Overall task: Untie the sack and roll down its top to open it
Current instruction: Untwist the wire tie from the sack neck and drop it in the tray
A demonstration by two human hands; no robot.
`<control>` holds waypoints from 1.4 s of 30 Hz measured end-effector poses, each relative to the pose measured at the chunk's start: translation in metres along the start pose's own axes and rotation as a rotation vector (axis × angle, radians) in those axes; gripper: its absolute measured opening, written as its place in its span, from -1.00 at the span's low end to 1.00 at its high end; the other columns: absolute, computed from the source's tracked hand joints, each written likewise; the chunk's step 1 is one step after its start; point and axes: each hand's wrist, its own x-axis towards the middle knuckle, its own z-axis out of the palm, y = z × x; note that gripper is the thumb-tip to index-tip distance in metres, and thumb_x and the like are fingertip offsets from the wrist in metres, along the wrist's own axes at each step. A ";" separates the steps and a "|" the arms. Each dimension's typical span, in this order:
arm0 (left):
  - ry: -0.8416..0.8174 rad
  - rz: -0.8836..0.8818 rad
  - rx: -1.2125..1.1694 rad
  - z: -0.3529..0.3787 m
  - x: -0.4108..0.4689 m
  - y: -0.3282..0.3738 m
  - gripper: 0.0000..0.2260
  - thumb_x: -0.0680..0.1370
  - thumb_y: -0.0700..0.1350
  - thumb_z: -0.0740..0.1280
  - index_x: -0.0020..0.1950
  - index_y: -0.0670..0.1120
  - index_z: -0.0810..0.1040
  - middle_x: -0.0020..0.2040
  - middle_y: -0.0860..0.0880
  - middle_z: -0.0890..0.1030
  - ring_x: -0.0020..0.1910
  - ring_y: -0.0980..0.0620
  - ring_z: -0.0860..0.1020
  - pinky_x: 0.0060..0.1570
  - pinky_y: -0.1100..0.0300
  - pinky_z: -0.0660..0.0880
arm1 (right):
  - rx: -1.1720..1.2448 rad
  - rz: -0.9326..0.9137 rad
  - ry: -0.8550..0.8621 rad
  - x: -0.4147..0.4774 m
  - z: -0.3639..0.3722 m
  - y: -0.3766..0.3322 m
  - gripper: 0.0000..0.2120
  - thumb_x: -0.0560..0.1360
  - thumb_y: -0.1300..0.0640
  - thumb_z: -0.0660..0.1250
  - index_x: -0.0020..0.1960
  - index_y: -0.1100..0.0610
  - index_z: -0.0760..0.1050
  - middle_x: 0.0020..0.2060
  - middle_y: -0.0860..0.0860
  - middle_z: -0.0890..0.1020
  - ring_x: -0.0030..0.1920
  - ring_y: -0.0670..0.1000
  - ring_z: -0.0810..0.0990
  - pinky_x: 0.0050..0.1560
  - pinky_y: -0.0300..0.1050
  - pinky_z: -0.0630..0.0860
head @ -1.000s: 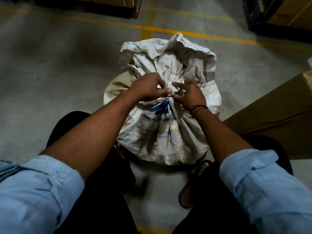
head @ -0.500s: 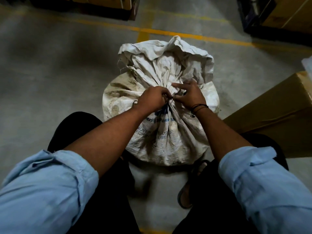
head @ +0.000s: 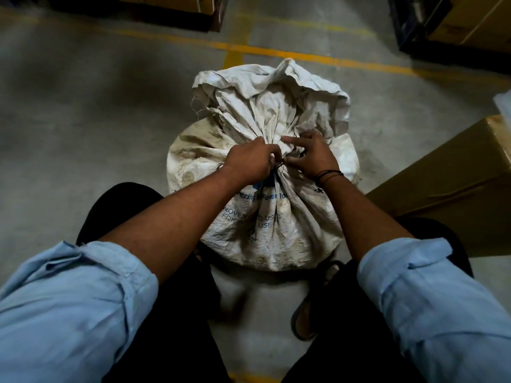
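Note:
A dirty white woven sack (head: 271,225) with blue print stands on the concrete floor between my legs. Its neck is gathered and bound by a thin dark tie (head: 281,163), and the loose top (head: 271,98) flares out above it. My left hand (head: 250,161) pinches the tie at the neck from the left. My right hand (head: 311,157) grips the tie from the right, its index finger stretched across the gathered cloth. The knot itself is mostly hidden by my fingers.
A large brown cardboard box (head: 453,183) lies close on the right. Yellow floor lines (head: 276,51) run behind the sack. Dark pallets with boxes (head: 456,26) stand at the back right and back left. My sandalled foot (head: 307,319) is below the sack.
Both hands stay at the sack's neck; the left hand has shifted slightly and its fingers have closed tighter on the tie. The sack remains tied.

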 end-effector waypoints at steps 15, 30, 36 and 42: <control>0.081 0.100 0.184 0.000 -0.010 0.000 -0.70 0.54 -0.05 0.35 0.22 0.25 0.64 0.00 -0.04 0.66 -0.05 -0.17 0.64 -0.20 0.08 0.52 | 0.032 -0.012 -0.008 0.003 -0.002 0.010 -0.48 0.36 0.06 0.57 0.28 -0.16 0.58 0.20 0.07 0.46 0.11 -0.16 0.38 0.11 -0.34 0.33; 0.063 0.152 0.292 0.001 0.001 0.001 -0.72 0.51 -0.10 0.37 0.16 0.15 0.68 -0.03 -0.01 0.63 0.01 -0.15 0.59 -0.20 0.11 0.35 | -0.024 -0.036 0.002 -0.002 0.004 0.007 -0.50 0.33 0.05 0.54 0.23 -0.24 0.58 0.16 0.07 0.44 0.13 -0.01 0.51 0.15 -0.16 0.52; 0.084 0.175 0.276 0.005 -0.001 -0.001 -0.70 0.49 -0.11 0.37 0.16 0.15 0.69 -0.05 -0.02 0.64 0.02 -0.16 0.56 -0.19 0.12 0.30 | -0.026 -0.022 -0.006 -0.005 0.007 0.006 -0.48 0.27 -0.09 0.45 0.22 -0.33 0.54 0.13 0.04 0.45 0.00 -0.01 0.57 0.09 -0.04 0.60; 0.011 0.168 0.225 0.004 -0.003 -0.006 -0.67 0.40 -0.10 0.32 0.10 0.13 0.70 -0.06 -0.02 0.63 0.02 -0.16 0.54 -0.15 0.07 0.40 | -0.022 -0.032 -0.045 -0.004 0.001 0.006 -0.48 0.30 0.05 0.57 0.23 -0.23 0.59 0.21 0.11 0.47 0.18 -0.02 0.51 0.28 -0.18 0.47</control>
